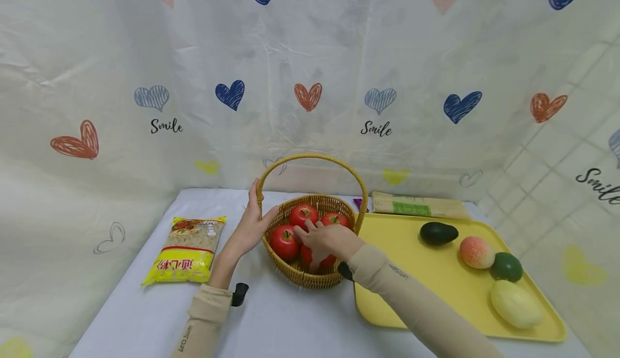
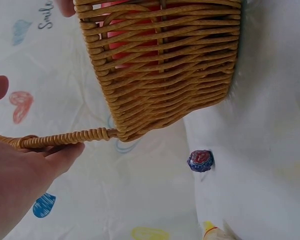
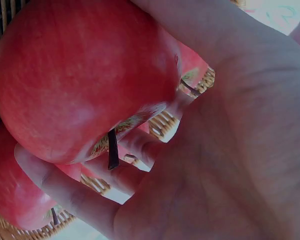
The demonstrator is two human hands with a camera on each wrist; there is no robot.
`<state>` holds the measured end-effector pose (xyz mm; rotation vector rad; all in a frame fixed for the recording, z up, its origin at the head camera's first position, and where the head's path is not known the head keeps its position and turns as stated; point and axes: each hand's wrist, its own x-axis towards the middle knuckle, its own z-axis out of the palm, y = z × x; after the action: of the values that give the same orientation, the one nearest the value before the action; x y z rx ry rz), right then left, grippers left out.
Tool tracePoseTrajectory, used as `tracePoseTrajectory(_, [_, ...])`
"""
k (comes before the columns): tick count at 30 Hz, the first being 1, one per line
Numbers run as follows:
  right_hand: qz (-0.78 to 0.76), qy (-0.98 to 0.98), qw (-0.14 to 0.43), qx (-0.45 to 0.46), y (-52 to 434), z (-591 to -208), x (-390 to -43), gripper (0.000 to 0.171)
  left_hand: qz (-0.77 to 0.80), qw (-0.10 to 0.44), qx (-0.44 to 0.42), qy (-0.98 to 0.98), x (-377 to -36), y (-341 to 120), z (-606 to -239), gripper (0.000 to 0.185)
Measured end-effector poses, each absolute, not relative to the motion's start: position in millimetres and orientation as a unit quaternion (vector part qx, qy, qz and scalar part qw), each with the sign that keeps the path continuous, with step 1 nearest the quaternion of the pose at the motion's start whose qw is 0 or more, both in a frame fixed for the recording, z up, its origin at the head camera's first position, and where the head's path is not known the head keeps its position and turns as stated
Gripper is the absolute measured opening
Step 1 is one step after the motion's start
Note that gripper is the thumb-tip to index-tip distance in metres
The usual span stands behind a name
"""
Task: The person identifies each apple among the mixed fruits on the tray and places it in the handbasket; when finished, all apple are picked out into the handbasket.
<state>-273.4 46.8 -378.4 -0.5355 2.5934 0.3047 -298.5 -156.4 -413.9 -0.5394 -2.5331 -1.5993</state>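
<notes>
A wicker basket [image 1: 302,279] with a tall arched handle [image 1: 310,156] stands on the table and has several red apples in it. My left hand [image 1: 249,230] holds the handle low on its left side. In the left wrist view a finger lies behind the handle, close to the basket's rim. Inside the basket, my right hand [image 1: 329,240] grips the front apple [image 3: 80,80], thumb on one side and fingers on the other. Its dark stem shows by the palm in the right wrist view. Another apple [image 1: 284,242] sits left of it, and two more lie behind.
Right of the basket, a yellow tray [image 1: 387,299] bears an avocado [image 1: 438,233], a peach [image 1: 477,252], a dark green fruit [image 1: 506,267] and a pale yellow fruit [image 1: 516,304]. A long package [image 1: 420,205] lies behind it. Left is a yellow pasta bag [image 1: 186,250].
</notes>
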Motion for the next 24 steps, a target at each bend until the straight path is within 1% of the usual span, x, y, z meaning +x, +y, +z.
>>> tracePoseTrajectory(9, [0.133, 0.943, 0.229, -0.199, 40, -382, -269, 0.102, -0.529, 0.048, -0.176, -0.829, -298, -156, -413, 0.091])
tracePoseTrajectory(24, [0.15, 0.946, 0.193, -0.211, 40, -390, -267, 0.102, -0.532, 0.046, -0.178, -0.826, -298, -156, -414, 0.091])
